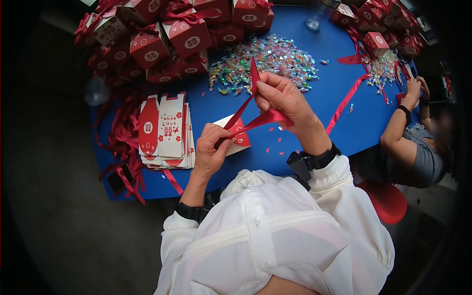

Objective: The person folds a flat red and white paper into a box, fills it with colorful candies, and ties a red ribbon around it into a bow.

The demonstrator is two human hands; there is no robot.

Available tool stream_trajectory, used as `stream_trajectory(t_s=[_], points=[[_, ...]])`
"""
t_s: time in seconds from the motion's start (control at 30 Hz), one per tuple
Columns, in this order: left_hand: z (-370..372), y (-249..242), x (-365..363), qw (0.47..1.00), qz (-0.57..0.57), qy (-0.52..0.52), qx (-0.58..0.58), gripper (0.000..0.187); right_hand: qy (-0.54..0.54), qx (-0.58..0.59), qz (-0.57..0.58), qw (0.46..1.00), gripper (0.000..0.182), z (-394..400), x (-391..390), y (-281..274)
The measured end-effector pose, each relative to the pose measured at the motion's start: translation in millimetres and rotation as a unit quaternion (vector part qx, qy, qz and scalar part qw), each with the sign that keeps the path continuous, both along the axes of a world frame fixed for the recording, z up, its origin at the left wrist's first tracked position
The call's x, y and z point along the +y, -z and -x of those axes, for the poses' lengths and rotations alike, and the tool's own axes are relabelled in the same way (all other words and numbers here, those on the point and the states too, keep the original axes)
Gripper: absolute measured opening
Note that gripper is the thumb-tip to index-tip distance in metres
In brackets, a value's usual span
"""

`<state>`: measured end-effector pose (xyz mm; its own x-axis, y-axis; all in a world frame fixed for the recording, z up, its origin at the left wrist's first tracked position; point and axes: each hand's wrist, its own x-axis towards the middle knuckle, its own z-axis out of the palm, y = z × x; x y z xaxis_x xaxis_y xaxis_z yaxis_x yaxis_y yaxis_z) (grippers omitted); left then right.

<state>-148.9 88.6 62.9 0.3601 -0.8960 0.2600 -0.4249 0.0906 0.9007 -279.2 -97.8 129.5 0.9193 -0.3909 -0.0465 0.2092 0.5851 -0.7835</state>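
Note:
A red ribbon (266, 119) is stretched between my two hands over the table. My left hand (212, 146) pinches it low down, where its strands meet. Higher and to the right, my right hand (281, 100) is closed on the ribbon, and one pointed end sticks up past the fingers. Beneath the hands lies a red-and-white gift box (239, 140), partly hidden by my left hand and the ribbon. Left of my left hand is a stack of flat, unfolded boxes (172, 129) with red and white printing.
Wrapped candies (268, 61) lie heaped on the blue table (314, 113). Finished red boxes (187, 39) are piled at the back left, loose ribbons (125, 130) at the left edge. A glass jar (314, 19) stands behind. A co-worker (413, 132) works at the right.

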Motion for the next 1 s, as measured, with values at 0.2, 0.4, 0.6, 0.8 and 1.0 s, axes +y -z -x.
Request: stream_trajectory(t_s=[0.2,0.4,0.6,0.8,1.0], points=[[0,-4,0,1.000,-0.003,-0.011,0.000,0.012,0.024,-0.015,0.025,0.999,0.013,1,0,1],[0,-2,0,1.000,-0.005,-0.013,-0.008,0.018,0.023,-0.032,0.027,0.999,0.014,1,-1,1],[0,-8,-2,0.999,-0.024,-0.005,-0.027,0.017,0.003,-0.068,-0.008,0.998,0.014,3,-2,-1],[-2,-3,-2,1.000,-0.006,-0.010,-0.002,0.013,0.002,-0.021,-0.002,1.000,0.018,0,-6,10],[-1,1,1,0.998,-0.027,-0.030,0.037,0.005,0.051,0.155,0.307,0.938,0.029,7,-8,60]])
